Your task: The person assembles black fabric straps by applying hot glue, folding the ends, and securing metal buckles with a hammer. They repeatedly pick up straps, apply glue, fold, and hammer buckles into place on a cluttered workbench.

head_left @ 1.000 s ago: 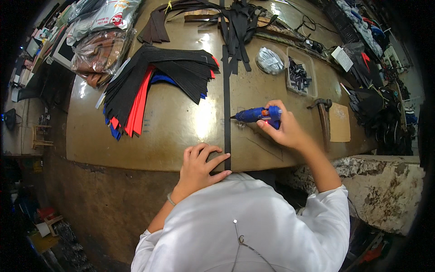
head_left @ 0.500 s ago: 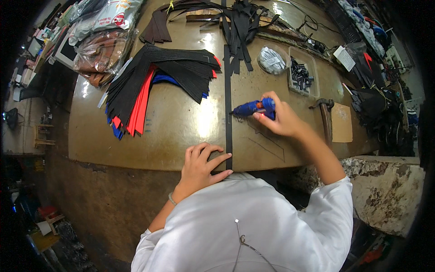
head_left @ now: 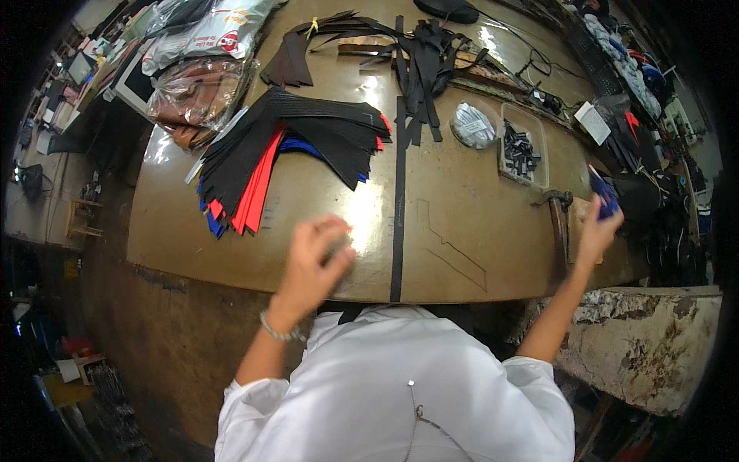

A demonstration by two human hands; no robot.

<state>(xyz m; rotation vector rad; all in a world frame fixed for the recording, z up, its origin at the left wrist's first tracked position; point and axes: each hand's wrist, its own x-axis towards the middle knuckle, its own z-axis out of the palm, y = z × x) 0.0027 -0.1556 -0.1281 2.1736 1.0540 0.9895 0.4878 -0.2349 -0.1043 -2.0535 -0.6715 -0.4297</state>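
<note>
A long black strap [head_left: 399, 262] lies lengthwise on the table, running to its near edge, with a thin shiny line along part of its middle. Left of it, my left hand [head_left: 312, 258] hovers above the tabletop, blurred by motion, its fingers loosely bent and the thumb apart; I see nothing in it. At the right side, my right hand [head_left: 597, 235] grips a blue glue gun [head_left: 605, 196] over a tan board [head_left: 576, 219] and beside a hammer [head_left: 560, 223]. A fanned stack of black pieces [head_left: 315, 115] with red and blue ones among them lies at the left.
A clear box of small dark metal clips [head_left: 520, 154] and a round tub with pale pieces [head_left: 472, 125] stand right of the strap. More black straps [head_left: 422, 69] are heaped at the back. Plastic-wrapped brown goods [head_left: 196, 96] sit far left. An outline is drawn on the table [head_left: 493, 231].
My right hand has carried the glue gun from the strap to the right side of the table. The left hand has lifted off the strap's near end and moved left.
</note>
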